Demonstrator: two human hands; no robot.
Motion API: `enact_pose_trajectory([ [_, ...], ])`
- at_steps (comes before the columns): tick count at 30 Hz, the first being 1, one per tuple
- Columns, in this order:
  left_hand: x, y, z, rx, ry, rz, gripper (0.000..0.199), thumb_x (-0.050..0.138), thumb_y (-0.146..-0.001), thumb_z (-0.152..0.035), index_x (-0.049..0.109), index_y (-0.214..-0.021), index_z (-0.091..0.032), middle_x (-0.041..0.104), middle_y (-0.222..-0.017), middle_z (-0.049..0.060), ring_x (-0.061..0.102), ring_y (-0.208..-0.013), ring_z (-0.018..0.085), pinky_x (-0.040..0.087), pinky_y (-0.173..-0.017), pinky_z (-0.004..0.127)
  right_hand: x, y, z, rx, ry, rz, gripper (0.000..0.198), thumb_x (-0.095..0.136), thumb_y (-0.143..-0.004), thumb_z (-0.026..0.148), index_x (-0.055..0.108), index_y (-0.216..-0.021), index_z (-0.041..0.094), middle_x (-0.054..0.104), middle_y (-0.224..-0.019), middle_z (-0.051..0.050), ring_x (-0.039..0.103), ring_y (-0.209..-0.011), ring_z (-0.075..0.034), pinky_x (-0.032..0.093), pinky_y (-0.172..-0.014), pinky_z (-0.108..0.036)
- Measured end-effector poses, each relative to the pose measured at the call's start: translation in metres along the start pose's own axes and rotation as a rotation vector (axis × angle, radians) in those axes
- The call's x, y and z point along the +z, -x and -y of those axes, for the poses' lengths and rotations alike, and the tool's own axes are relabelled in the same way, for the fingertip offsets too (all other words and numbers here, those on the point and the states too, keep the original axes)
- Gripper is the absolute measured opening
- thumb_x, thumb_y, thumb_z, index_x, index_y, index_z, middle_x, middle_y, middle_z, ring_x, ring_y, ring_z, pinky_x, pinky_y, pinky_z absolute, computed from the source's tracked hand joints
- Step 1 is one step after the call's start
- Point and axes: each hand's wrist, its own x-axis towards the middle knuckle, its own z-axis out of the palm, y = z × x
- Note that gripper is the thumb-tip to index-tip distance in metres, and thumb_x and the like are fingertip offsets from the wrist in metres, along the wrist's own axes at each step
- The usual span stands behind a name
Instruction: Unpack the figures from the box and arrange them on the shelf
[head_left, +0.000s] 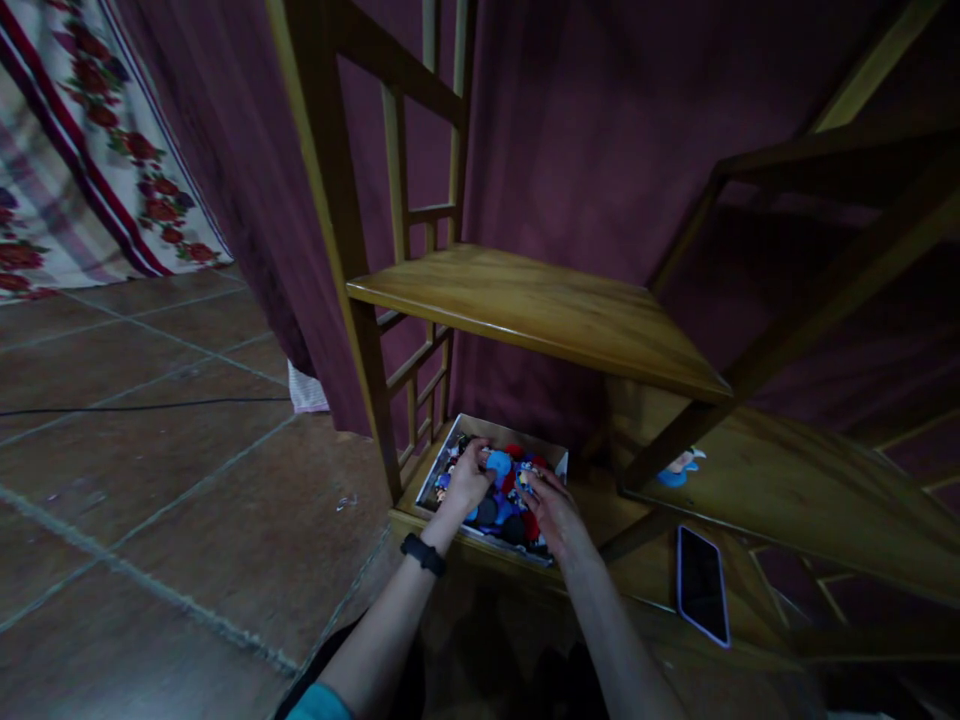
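Note:
A shallow white-edged box (pixel 429 478) stands on the low wooden shelf, filled with small colourful toys, blue, red and black among them. Over its left half is my left hand (pixel 469 484), with a dark band on the wrist. Its fingers close on a light blue rounded toy piece (pixel 499 463). At the right side of the box, my right hand (pixel 553 508) pinches a small blue and yellow toy figure (pixel 524 478) between thumb and fingers. Finer details of both toys are too small and dim to make out.
Just above the box juts a wooden shelf board (pixel 525 300), with a slatted side frame (pixel 360 350) at left. A phone (pixel 703 585) and a blue and white toy figure (pixel 679 468) lie to the right. A cable (pixel 150 408) crosses the tiled floor.

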Motion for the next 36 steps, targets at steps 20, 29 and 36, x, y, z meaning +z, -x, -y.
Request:
enact_pose_trajectory([
  [20, 0.016, 0.009, -0.017, -0.135, 0.506, 0.128, 0.026, 0.07, -0.054, -0.016, 0.059, -0.077, -0.013, 0.062, -0.063, -0.002, 0.053, -0.054, 0.008, 0.04, -0.055, 0.02, 0.01, -0.003, 0.01, -0.291, 0.47, -0.025, 0.038, 0.065, -0.067, 0.038, 0.059, -0.101, 0.023, 0.065, -0.096, -0.002, 0.059, -0.087, -0.018, 0.048, -0.074, -0.029],
  [29, 0.014, 0.01, -0.021, -0.184, 0.538, 0.088, 0.026, 0.07, -0.049, -0.009, 0.062, -0.073, -0.013, 0.065, -0.064, -0.001, 0.057, -0.058, 0.01, 0.042, -0.059, 0.021, -0.002, -0.018, -0.001, -0.342, 0.589, -0.01, 0.037, 0.06, -0.069, 0.037, 0.058, -0.103, 0.022, 0.065, -0.094, -0.002, 0.06, -0.081, -0.018, 0.049, -0.069, -0.029],
  [36, 0.018, 0.008, -0.022, -0.185, 0.551, 0.078, 0.023, 0.068, -0.048, -0.004, 0.061, -0.067, -0.014, 0.063, -0.059, -0.002, 0.056, -0.055, 0.01, 0.042, -0.058, 0.02, -0.005, -0.022, -0.004, -0.376, 0.622, -0.025, 0.037, 0.059, -0.071, 0.038, 0.057, -0.104, 0.022, 0.065, -0.098, -0.003, 0.06, -0.088, -0.019, 0.049, -0.076, -0.031],
])
